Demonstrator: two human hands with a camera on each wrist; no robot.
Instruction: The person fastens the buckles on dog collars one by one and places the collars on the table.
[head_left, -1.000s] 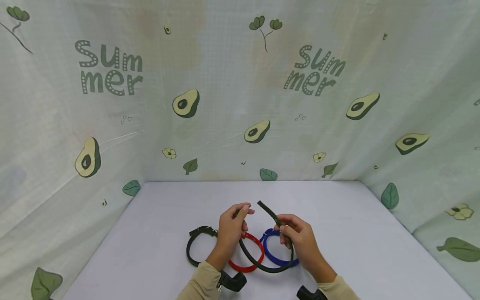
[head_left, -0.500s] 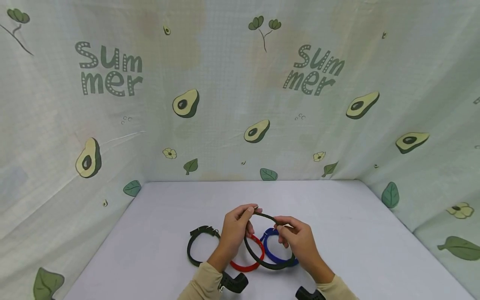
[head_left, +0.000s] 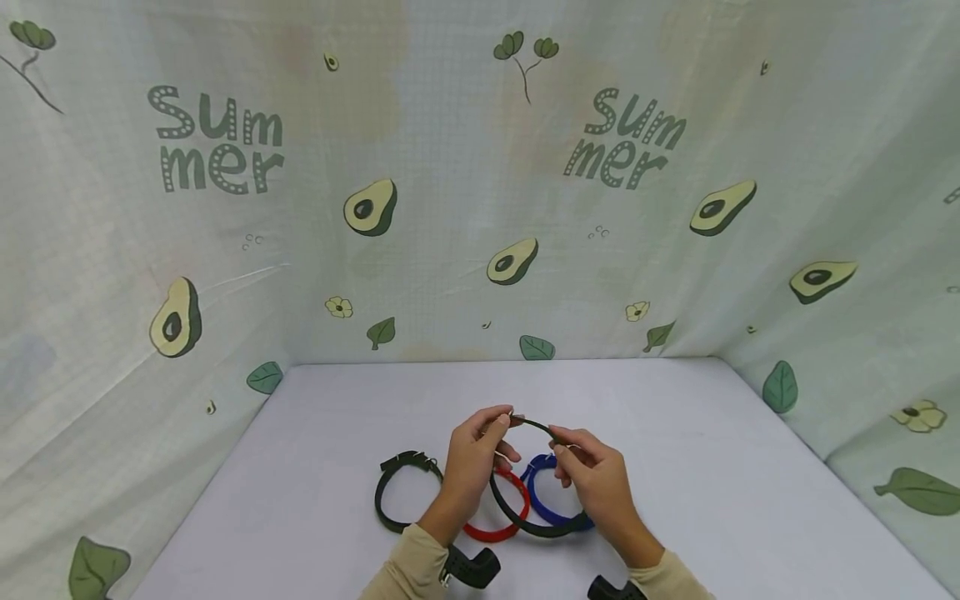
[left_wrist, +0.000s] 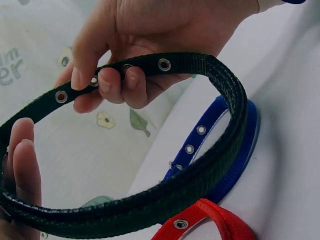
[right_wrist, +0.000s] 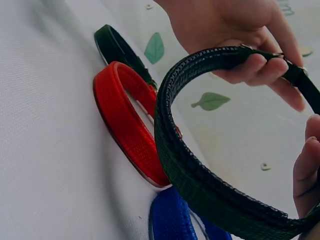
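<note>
Dark green collar [head_left: 534, 525] is bent into a loop and held up above the table [head_left: 712, 492], near the front edge, between both hands. Left hand [head_left: 471, 462] pinches one end at the top of the loop, fingers curled around the strap; right hand [head_left: 596, 479] pinches the eyelet end just beside it, fingers curled over the webbing. Loop's lower arc hangs in front of the red collar [head_left: 487, 530] and blue collar [head_left: 547, 500], partly covering both. Black collar [head_left: 390, 492] lies buckled on the table to the left, apart from the rest. Avocado-print cloth [head_left: 375, 208] backs the table on three sides.
</note>
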